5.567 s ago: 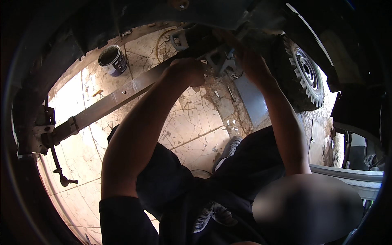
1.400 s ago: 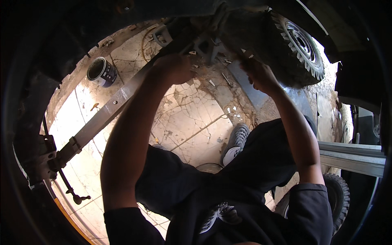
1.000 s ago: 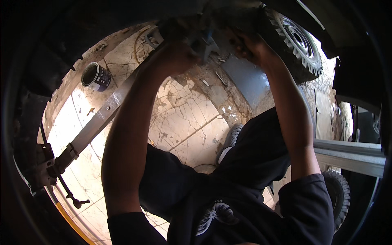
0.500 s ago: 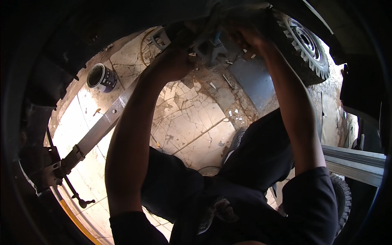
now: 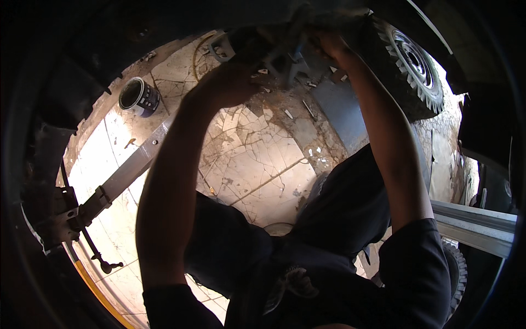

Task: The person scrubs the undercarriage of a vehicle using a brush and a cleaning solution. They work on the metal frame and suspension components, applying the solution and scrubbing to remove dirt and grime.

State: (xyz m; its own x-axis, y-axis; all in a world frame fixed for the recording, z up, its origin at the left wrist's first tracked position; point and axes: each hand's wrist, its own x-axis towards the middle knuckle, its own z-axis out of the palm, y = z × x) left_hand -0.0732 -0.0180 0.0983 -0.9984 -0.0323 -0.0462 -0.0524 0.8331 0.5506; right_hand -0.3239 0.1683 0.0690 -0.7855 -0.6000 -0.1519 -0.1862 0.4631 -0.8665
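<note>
The left hand [image 5: 233, 85] is hanging between 11 and 12 o'clock; the right hand [image 5: 332, 45] is reaching up at 1, near a dark underside part [image 5: 297, 21] at 12. Shadow is hiding the fingers, so whether either hand is gripping anything is not showing. The work is apparently going on around that part, with nothing looking finished; how much is remaining is staying unclear. Compared with a second or so ago, the right hand is sitting higher, closer to the part. Further out, a grey stand [image 5: 299, 67] is showing just below it, a metal beam [image 5: 129, 162] is running toward 8, a can [image 5: 141, 98] is sitting at 10, and a wheel [image 5: 413, 59] is showing at 2.
</note>
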